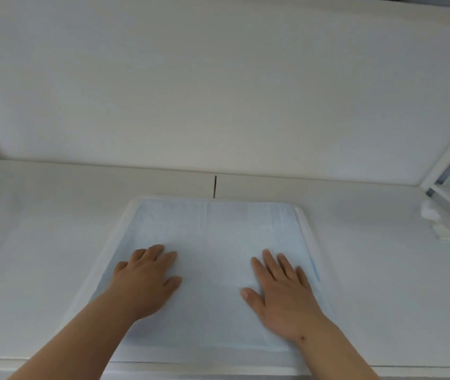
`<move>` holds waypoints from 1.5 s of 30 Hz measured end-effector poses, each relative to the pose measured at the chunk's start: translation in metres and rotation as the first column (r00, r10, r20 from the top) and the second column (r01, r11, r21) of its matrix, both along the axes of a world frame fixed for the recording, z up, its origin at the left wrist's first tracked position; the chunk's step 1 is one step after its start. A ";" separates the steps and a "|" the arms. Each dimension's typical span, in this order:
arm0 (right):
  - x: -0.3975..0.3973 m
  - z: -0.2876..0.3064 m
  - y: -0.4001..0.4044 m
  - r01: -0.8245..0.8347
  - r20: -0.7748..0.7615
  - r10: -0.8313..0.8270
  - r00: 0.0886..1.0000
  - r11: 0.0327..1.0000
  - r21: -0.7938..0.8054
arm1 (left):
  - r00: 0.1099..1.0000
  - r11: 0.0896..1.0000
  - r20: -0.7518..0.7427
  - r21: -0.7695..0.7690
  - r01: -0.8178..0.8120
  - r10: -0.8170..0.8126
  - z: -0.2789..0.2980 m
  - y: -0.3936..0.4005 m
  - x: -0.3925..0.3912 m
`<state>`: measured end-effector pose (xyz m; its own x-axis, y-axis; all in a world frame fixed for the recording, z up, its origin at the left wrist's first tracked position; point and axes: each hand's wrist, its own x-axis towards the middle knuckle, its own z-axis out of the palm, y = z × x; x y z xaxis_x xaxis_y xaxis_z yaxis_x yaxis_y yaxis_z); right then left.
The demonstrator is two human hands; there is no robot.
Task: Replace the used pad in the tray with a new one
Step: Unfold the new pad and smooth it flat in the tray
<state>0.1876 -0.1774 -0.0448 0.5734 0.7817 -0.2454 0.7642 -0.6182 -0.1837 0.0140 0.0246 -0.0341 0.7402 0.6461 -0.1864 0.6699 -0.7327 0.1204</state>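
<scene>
Pale blue rectangular absorbent pad (213,259) is laid flat on white tabletop (40,242). It is pressed by left hand (147,278) and right hand (281,292), fingers spread, palms down. Crumpled white wad (435,220) is seen well right of right hand, beside white frame post (443,160). Tray is not identifiable.

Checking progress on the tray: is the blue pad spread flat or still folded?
Spread flat: the pad lies open under both flat hands, left hand, right hand.

White crumpled wad (429,210) lying far right by the frame post (449,157) | smaller white scrap (444,232) just beside it (material unclear) | dark seam (214,186) splitting the back ledge.
</scene>
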 end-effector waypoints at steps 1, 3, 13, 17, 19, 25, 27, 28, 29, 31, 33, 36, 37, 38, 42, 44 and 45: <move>0.003 -0.003 -0.003 0.018 0.008 -0.018 1.000 1.000 0.004 | 1.000 1.000 0.009 0.000 -0.008 0.008 0.000 0.003 -0.001; 0.010 -0.003 -0.008 0.073 0.014 -0.074 0.997 0.997 0.021 | 0.999 1.000 0.024 -0.001 -0.024 0.024 0.000 0.012 -0.005; 0.027 0.018 0.036 0.073 0.181 -0.106 0.978 0.981 0.182 | 0.993 0.998 0.113 0.061 0.011 -0.018 0.011 0.039 0.019; 0.034 0.011 0.066 -0.040 0.134 0.023 0.991 0.991 0.129 | 0.997 0.999 0.070 0.039 0.028 -0.031 0.010 0.046 0.039; 0.037 0.005 0.068 -0.049 0.112 0.038 0.993 0.994 0.102 | 0.999 1.000 0.019 0.000 0.028 -0.028 0.008 0.052 0.044; 0.063 0.001 0.048 0.088 0.169 -0.097 0.981 0.994 0.063 | 0.999 1.000 0.038 -0.021 0.021 -0.021 0.011 0.073 0.049; 0.069 0.008 0.053 0.152 0.223 -0.160 0.962 0.987 0.053 | 0.999 1.000 0.053 -0.021 0.003 -0.002 0.014 0.078 0.054; 0.071 0.010 0.060 0.167 0.241 -0.176 0.954 0.984 0.056 | 0.998 1.000 0.056 -0.010 0.000 0.001 0.014 0.081 0.058; 0.072 0.011 0.069 0.163 0.254 -0.176 0.951 0.984 0.070 | 0.998 1.000 0.058 0.007 0.001 -0.002 0.014 0.082 0.063; 0.071 0.012 0.087 0.088 0.268 -0.114 0.957 0.990 0.107 | 0.998 0.998 0.058 0.052 0.017 -0.020 0.011 0.084 0.072; 0.071 0.010 0.100 -0.020 0.247 -0.009 0.969 0.993 0.116 | 0.998 0.996 0.041 0.084 0.040 -0.044 0.008 0.086 0.078; 0.079 0.005 0.101 -0.065 0.181 0.053 0.982 0.996 0.064 | 0.999 0.997 -0.007 0.053 0.053 -0.053 0.007 0.095 0.081; 0.084 0.003 0.098 -0.050 0.169 0.041 0.985 0.998 0.047 | 0.999 0.998 -0.017 0.031 0.046 -0.045 0.007 0.099 0.081; 0.089 0.000 0.095 -0.028 0.163 0.021 0.986 0.999 0.037 | 0.999 0.999 -0.022 0.006 0.033 -0.033 0.007 0.102 0.080; 0.106 -0.005 0.087 0.069 0.186 -0.077 0.979 0.997 0.047 | 0.999 0.999 -0.037 -0.050 -0.007 0.005 0.008 0.111 0.078; 0.109 -0.008 0.085 0.127 0.203 -0.141 0.969 0.989 0.080 | 0.999 0.998 -0.035 -0.052 -0.024 0.023 0.009 0.113 0.079; 0.109 -0.010 0.085 0.163 0.194 -0.181 0.964 0.981 0.105 | 0.999 0.998 -0.030 -0.053 -0.033 0.032 0.009 0.114 0.079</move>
